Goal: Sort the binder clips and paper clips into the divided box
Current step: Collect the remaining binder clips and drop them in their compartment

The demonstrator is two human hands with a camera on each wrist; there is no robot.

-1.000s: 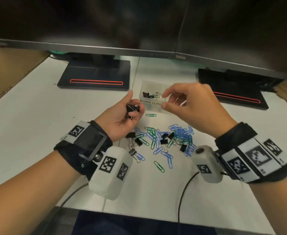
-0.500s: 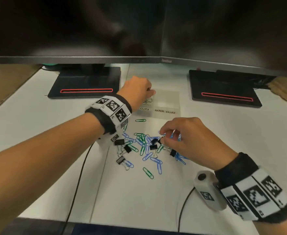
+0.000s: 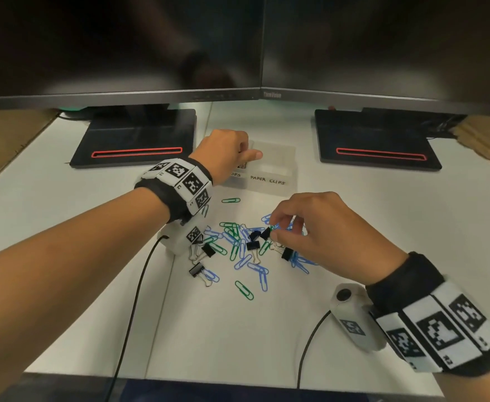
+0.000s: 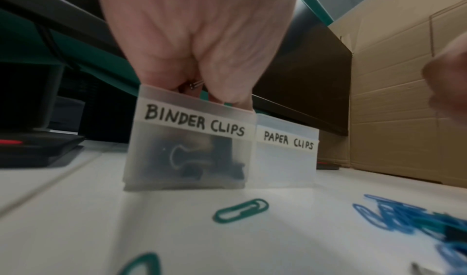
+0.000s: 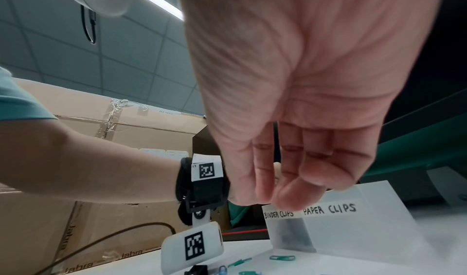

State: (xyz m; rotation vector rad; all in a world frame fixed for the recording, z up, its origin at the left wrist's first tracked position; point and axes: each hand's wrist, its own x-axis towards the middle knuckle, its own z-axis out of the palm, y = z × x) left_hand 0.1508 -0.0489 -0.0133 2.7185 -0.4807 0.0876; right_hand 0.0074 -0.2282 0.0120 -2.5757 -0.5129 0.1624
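Left hand (image 3: 226, 152) dips curled fingers into the near-left compartment, hand-lettered "BINDER CLIPS", of the frosted translucent plastic divided box (image 4: 285, 159), pinching a silver-wire binder clip handle (image 4: 196, 84). Its right compartment reads "PAPER CLIPS". Right hand (image 3: 319, 227) hovers with fingers bunched over the blue, green and black clip pile (image 3: 243, 250); whether it grips anything, I cannot tell.

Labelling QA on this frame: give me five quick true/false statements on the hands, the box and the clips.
1. The left hand is over the BINDER CLIPS compartment. True.
2. The PAPER CLIPS compartment is packed with clips. False: no clips show through its wall.
3. The right hand is at the pile of clips on the desk. True.
4. All loose paper clips are red. False: they are blue and green.
5. Dark binder clips already lie in the labelled BINDER CLIPS compartment. True.
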